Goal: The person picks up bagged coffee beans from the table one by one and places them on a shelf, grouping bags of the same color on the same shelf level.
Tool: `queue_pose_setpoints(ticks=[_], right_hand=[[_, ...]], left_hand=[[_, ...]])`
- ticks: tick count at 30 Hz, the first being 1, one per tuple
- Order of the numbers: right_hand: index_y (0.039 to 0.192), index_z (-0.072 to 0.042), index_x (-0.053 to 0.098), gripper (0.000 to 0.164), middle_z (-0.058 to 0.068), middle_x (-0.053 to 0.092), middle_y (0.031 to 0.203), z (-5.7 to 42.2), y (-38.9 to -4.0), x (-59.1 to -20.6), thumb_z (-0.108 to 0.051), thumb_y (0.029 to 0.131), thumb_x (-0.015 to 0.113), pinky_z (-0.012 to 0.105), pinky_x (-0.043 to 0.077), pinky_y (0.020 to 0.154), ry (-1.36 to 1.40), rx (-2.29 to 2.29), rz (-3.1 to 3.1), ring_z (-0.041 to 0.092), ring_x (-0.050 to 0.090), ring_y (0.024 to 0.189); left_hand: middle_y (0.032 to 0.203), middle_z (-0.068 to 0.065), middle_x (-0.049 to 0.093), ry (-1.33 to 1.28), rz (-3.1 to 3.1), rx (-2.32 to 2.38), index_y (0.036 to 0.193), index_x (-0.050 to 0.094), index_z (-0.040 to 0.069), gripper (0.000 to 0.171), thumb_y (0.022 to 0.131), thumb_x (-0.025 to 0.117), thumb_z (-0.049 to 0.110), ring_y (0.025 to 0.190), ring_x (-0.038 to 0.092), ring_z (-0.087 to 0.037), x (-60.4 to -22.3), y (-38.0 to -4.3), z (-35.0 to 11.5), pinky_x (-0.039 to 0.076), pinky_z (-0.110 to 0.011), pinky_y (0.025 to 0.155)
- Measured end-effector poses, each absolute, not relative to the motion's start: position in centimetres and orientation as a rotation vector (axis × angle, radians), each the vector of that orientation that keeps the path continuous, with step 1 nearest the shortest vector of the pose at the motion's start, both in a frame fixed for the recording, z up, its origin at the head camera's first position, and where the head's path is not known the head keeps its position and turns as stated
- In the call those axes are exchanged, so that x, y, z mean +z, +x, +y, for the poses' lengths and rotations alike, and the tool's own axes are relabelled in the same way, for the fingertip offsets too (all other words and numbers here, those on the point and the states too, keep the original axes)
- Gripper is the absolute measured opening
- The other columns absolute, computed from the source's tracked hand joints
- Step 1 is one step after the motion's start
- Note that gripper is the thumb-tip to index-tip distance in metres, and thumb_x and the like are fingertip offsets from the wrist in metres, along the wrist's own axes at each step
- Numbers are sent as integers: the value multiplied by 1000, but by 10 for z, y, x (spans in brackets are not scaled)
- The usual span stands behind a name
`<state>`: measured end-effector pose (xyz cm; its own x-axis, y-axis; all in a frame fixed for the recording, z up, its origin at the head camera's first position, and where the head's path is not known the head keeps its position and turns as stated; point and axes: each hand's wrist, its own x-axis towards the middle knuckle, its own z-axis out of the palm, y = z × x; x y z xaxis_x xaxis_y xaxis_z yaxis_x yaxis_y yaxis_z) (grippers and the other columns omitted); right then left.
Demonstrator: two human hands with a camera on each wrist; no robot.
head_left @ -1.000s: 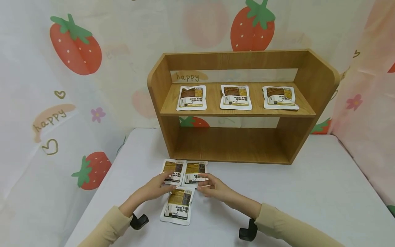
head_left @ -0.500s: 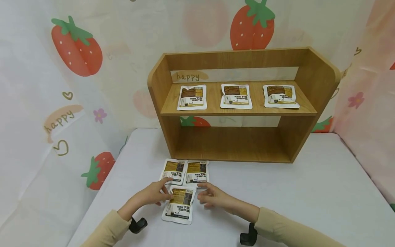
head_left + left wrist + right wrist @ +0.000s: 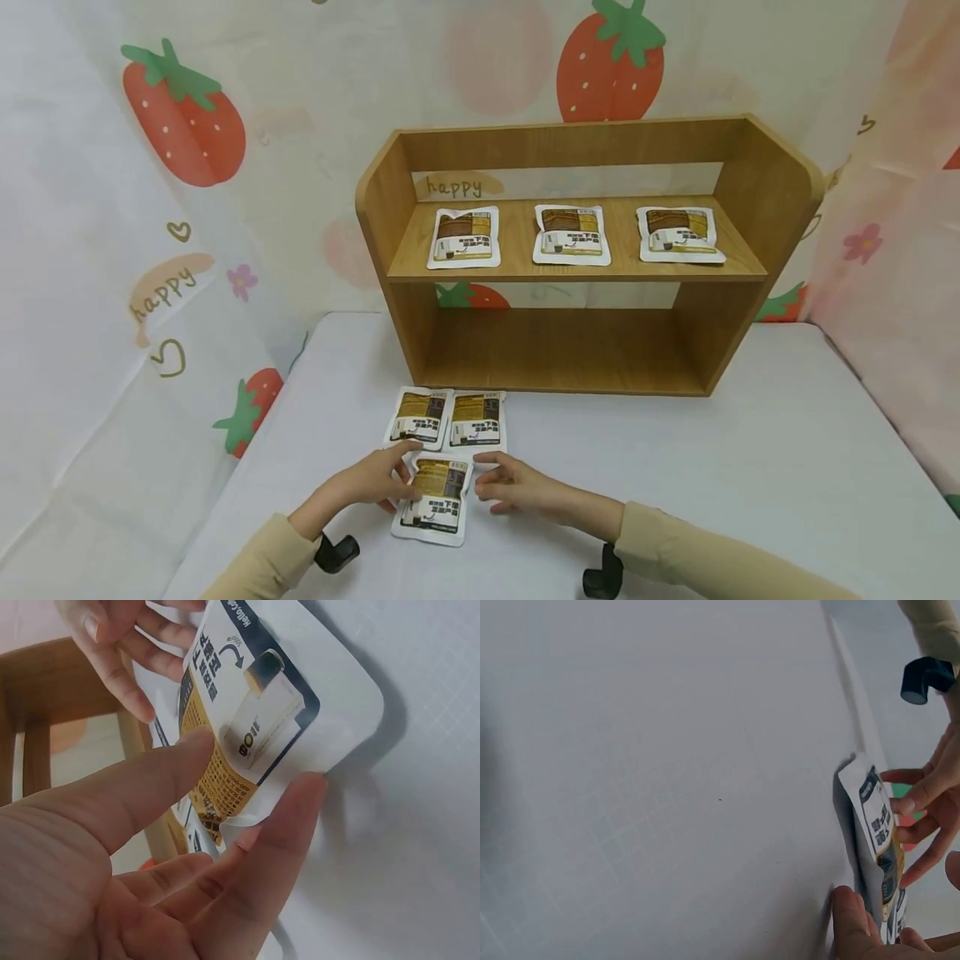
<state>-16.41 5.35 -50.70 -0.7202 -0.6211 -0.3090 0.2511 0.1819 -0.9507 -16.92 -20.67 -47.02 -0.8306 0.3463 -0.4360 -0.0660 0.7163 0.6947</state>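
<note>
Near pouch (image 3: 431,508): lies printed face up on the white table (image 3: 675,492), between your hands.
Left hand (image 3: 366,482): your thumb reaches over the pouch's left edge, fingers spread, not closed round it; cannot tell whether the thumb presses.
Right hand (image 3: 528,487): fingers loosely bent and apart, nothing held; your fingertips sit just beside the upper right corner, contact unclear.
Pouch film: looks light, soft and somewhat slick; probably buckles if you squeeze one side hard.
White margins: likely your best hold, pinched at both side edges.
Back pouches: left one (image 3: 420,417) and right one (image 3: 477,421) lie side by side just beyond.
Wooden shelf (image 3: 562,354): farthest; three spaced pouches (image 3: 572,237) on its upper board.
</note>
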Motion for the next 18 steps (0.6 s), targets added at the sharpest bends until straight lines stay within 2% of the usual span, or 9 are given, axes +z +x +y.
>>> queue_pose_setpoints(ticks=[8, 13, 18], right_hand=[[138, -5, 36, 54, 15, 53, 119, 52, -164, -512, -17, 91, 58, 39, 52, 83, -401, -1617, 1699, 18, 58, 100], [138, -4, 37, 53, 13, 53, 114, 49, -164, -512, -14, 90, 58, 38, 53, 82, -417, -1599, 1675, 19, 59, 98], [136, -2, 38, 52, 11, 51, 109, 45, -162, -509, -12, 90, 59, 38, 53, 83, -432, -1592, 1655, 15, 56, 92]], left_hand=[[90, -13, 55, 214, 2362, 1019, 137, 37, 4, 75, 73, 75, -1, 68, 59, -19, -469, -167, -206, 56, -34, 57], [89, -12, 54, 220, 2355, 1041, 136, 37, 3, 76, 71, 75, -3, 67, 59, -18, -471, -166, -206, 56, -33, 57], [89, -12, 54, 229, 2345, 1055, 137, 37, 2, 76, 71, 74, -5, 67, 59, -18, -471, -166, -205, 56, -32, 57]])
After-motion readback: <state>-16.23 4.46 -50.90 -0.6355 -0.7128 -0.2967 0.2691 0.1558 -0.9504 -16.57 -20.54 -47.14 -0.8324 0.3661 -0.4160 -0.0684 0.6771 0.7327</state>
